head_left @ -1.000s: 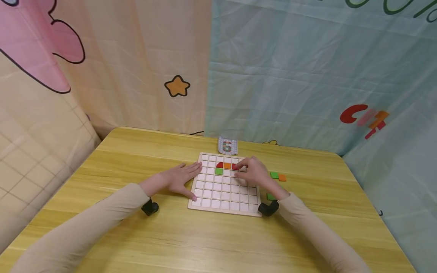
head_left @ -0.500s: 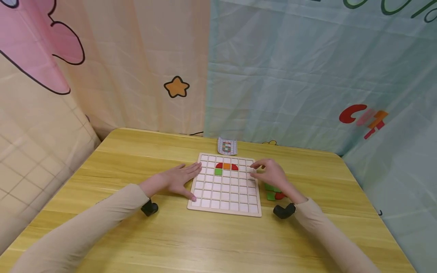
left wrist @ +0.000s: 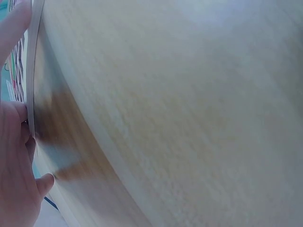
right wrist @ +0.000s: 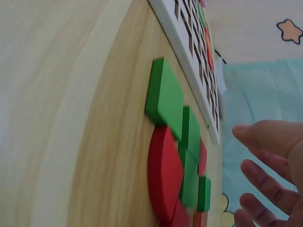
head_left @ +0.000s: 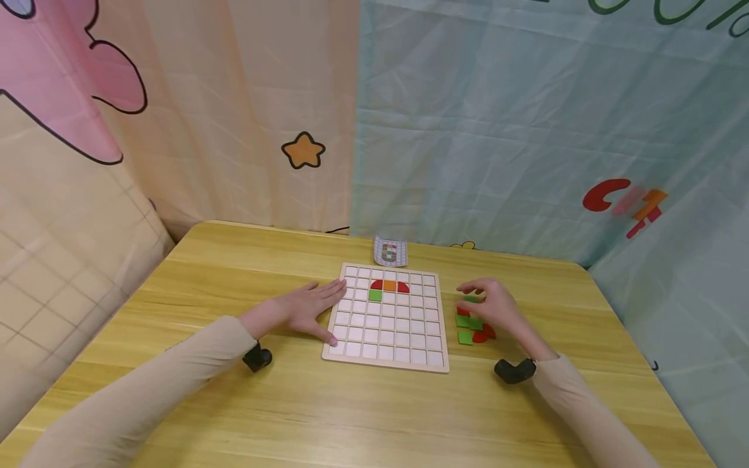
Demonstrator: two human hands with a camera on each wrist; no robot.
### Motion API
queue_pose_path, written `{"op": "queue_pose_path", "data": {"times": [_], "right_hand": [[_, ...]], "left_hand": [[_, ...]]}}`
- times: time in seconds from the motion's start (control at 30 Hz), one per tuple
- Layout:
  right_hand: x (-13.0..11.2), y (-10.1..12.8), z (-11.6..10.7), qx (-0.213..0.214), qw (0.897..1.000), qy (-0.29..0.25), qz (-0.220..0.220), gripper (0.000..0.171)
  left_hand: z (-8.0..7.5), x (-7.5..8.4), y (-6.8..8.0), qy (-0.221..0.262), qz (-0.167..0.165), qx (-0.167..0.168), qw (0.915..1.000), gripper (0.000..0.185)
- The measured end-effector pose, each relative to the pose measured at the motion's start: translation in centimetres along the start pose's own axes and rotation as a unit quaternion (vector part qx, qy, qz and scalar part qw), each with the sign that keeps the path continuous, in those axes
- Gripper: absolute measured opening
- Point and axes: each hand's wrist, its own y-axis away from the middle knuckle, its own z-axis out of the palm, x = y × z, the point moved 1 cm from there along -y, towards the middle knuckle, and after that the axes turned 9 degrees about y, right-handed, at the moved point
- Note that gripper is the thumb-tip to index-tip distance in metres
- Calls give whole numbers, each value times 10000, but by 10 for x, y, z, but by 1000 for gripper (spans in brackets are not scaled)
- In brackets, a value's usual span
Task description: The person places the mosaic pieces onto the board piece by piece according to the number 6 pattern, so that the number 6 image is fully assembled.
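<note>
I see left hand (head_left: pixel 307 307) flat, gripping nothing, against square white grid board (head_left: pixel 387 338) | right hand (head_left: pixel 491 304) loosely open over green and red tiles (head_left: pixel 471 328) right of board | right wrist: tiles overlap.

A small printed card (head_left: pixel 390 251) stands beyond the yellow wooden table's (head_left: pixel 234 273) middle.

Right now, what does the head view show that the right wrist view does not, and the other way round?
Only the head view shows the left hand resting flat against the board's left edge, the small card behind the board, and the four pieces in the grid as a whole. Only the right wrist view shows the thickness of the loose pieces and how they overlap. Both show the grid board, the loose green and red pieces beside it, and the right hand over them, fingers loose.
</note>
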Motion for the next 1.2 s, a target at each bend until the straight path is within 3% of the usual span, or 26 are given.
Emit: {"op": "queue_pose_path", "data": {"times": [0.37, 0.83, 1.2], "right_hand": [[35, 15, -11, 142, 9999, -40, 0, 33], [60, 18, -14, -148, 9984, 85, 533, 39], [62, 13, -19, -535, 9979, 280, 242, 35]], "left_hand": [[1, 0, -1, 5, -62, -8, 10000, 112], [0, 0, 0, 4, -89, -26, 10000, 113], [1, 0, 0, 1, -103, 0, 9999, 112]]}}
